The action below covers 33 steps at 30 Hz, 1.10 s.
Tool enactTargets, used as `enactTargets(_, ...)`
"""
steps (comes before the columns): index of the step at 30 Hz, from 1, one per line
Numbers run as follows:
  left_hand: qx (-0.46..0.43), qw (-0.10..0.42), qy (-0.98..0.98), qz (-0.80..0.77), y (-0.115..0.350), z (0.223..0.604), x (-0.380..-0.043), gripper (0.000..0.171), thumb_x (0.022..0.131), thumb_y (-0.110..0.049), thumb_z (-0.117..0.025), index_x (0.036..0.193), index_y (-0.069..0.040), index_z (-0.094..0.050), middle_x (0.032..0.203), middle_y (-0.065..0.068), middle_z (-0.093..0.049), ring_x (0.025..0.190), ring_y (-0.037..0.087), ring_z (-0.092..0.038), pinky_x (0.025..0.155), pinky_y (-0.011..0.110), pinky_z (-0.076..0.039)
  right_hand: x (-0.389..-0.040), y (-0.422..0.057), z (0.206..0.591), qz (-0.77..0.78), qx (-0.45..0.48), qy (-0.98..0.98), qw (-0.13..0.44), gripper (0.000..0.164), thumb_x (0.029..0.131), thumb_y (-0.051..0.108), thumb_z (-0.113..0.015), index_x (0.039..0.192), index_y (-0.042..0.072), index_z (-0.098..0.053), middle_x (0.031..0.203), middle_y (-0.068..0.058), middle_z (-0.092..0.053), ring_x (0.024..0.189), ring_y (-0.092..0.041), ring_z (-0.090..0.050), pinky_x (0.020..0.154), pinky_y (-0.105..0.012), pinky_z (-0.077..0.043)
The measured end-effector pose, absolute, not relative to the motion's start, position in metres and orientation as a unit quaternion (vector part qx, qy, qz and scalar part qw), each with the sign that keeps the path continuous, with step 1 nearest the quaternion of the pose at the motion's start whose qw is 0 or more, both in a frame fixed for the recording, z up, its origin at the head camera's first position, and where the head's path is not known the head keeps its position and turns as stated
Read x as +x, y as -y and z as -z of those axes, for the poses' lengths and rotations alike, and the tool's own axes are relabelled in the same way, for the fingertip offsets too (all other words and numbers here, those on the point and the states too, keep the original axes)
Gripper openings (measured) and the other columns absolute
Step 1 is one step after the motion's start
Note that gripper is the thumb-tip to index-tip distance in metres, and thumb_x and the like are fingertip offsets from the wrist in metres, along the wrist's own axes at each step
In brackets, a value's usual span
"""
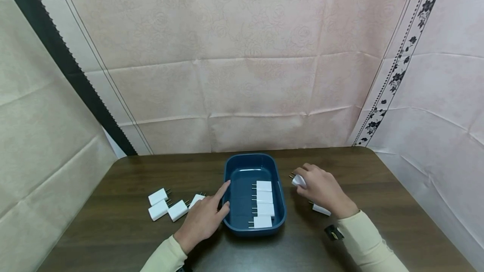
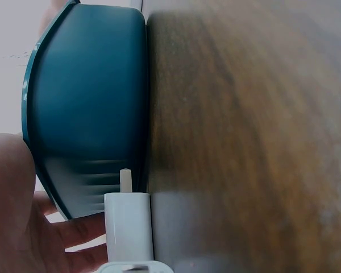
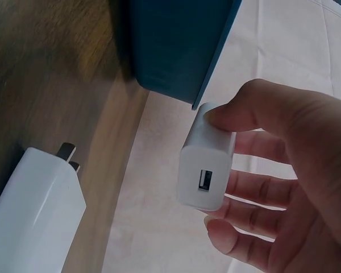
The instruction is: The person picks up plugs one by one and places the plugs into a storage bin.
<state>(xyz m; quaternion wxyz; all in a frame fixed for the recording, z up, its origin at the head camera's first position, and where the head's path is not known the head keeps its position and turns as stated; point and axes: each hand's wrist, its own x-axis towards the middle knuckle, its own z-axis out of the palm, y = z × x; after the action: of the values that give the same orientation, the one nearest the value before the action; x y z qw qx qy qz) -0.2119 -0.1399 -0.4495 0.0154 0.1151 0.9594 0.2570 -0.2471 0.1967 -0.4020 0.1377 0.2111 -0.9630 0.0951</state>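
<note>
A blue plastic tray (image 1: 240, 196) sits at the middle of the table, with several white USB wall chargers (image 1: 264, 197) in a column along its right side, prongs to the left. My right hand (image 1: 321, 184) is to the right of the tray and pinches another USB charger (image 3: 206, 165) between thumb and fingers, its USB port towards the right wrist camera. Below that hand, one more charger (image 3: 40, 210) lies on the table. At the tray's left rim, my left hand (image 1: 204, 217) touches with straight index finger and thumb. A white charger (image 2: 128, 224) lies beside the left hand's fingers.
Several white chargers (image 1: 159, 210) lie on the wooden table (image 1: 124, 238) left of the tray. Patterned pale cloth (image 1: 257, 95) hangs behind the table's far edge, with more cloth at both sides.
</note>
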Motion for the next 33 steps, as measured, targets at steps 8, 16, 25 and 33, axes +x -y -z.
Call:
enactTargets(8, 0.116, 0.014, -0.960, -0.255, 0.140, 0.450, -0.211, 0.062, 0.103, -0.035, -0.050, 0.161, -0.028, -0.028, 0.063, -0.004, -0.051, 0.055, 0.013, -0.047, 0.052, 0.032, -0.035, -0.246, -0.190, 0.404, -0.110, 0.213, 0.959, 0.152, 0.037, 0.084, 0.017, -0.079, 0.118, 0.008, -0.071, 0.111, -0.013, -0.069, 0.091, -0.024, -0.064, 0.079, -0.044, -0.061)
enactTargets(16, 0.115, 0.016, -0.960, -0.256, 0.139, 0.451, -0.211, 0.062, 0.103, -0.035, -0.049, 0.161, -0.028, -0.028, 0.063, -0.004, -0.051, 0.055, 0.013, -0.047, 0.051, 0.032, -0.035, -0.244, -0.183, 0.404, -0.111, 0.218, 0.956, 0.161, 0.037, 0.084, 0.020, -0.080, 0.118, 0.010, -0.072, 0.112, -0.012, -0.069, 0.092, -0.024, -0.065, 0.081, -0.046, -0.061)
enactTargets(25, 0.111, 0.016, -0.959, -0.259, 0.139, 0.451, -0.212, 0.062, 0.103, -0.036, -0.049, 0.161, -0.028, -0.028, 0.065, -0.003, -0.051, 0.057, 0.014, -0.048, 0.053, 0.033, -0.036, -0.245, -0.175, 0.404, -0.113, 0.232, 0.948, 0.185, 0.036, 0.084, 0.021, -0.080, 0.118, 0.013, -0.072, 0.111, -0.008, -0.069, 0.092, -0.021, -0.065, 0.081, -0.043, -0.061)
enactTargets(33, 0.114, 0.015, -0.959, -0.259, 0.140, 0.451, -0.212, 0.062, 0.104, -0.036, -0.049, 0.161, -0.028, -0.028, 0.065, -0.004, -0.051, 0.056, 0.013, -0.048, 0.052, 0.032, -0.037, -0.244, -0.167, 0.405, -0.127, 0.237, 0.944, 0.191, 0.038, 0.083, 0.023, -0.081, 0.119, 0.016, -0.072, 0.112, -0.005, -0.069, 0.094, -0.019, -0.065, 0.083, -0.043, -0.061)
